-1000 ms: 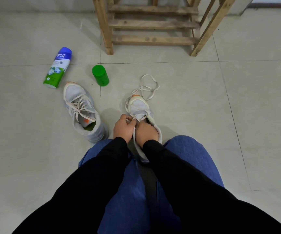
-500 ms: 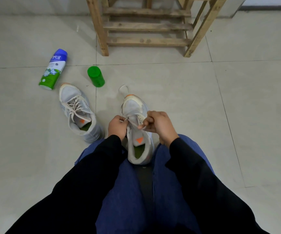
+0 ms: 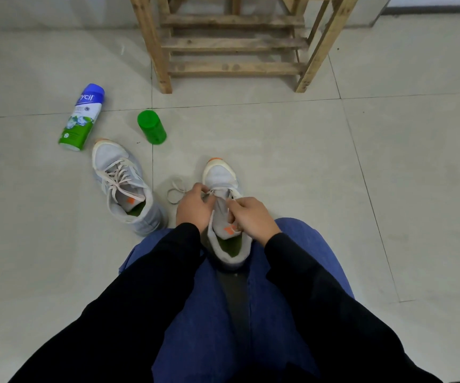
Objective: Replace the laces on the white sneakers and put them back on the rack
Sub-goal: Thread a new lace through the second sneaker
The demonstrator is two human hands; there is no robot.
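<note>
I'm looking straight down past my knees in blue jeans point(image 3: 195, 313) at a pale tiled floor point(image 3: 292, 167), and both hands are working on the near sneaker point(image 3: 219, 175) at centre frame, its heel tucked between the knees, its orange-tipped toe pointing toward the top of the frame. My left hand point(image 3: 193, 207) is pinched shut on the lace point(image 3: 174, 192) at the sneaker's left eyelets, and a loose loop of that lace spills onto the floor just left of the hand. My right hand point(image 3: 251, 217) is curled closed over the tongue area, fingers gripping what looks like the lace or the tongue edge; I can't tell which. The second sneaker point(image 3: 123, 186) lies left of centre, fully laced, well clear of my left sleeve point(image 3: 146, 286) but near the left knee. Beyond its toe, a green cap point(image 3: 152, 128) stands on the floor, and further to the upper left a spray can point(image 3: 81, 116) lies on its side, touching nothing. The wooden rack point(image 3: 234, 45) fills the top centre, its two front legs planted on the tiles, with open floor between it and the near sneaker's toe. The whole right half of the frame is bare tile, open to the frame's edge.
</note>
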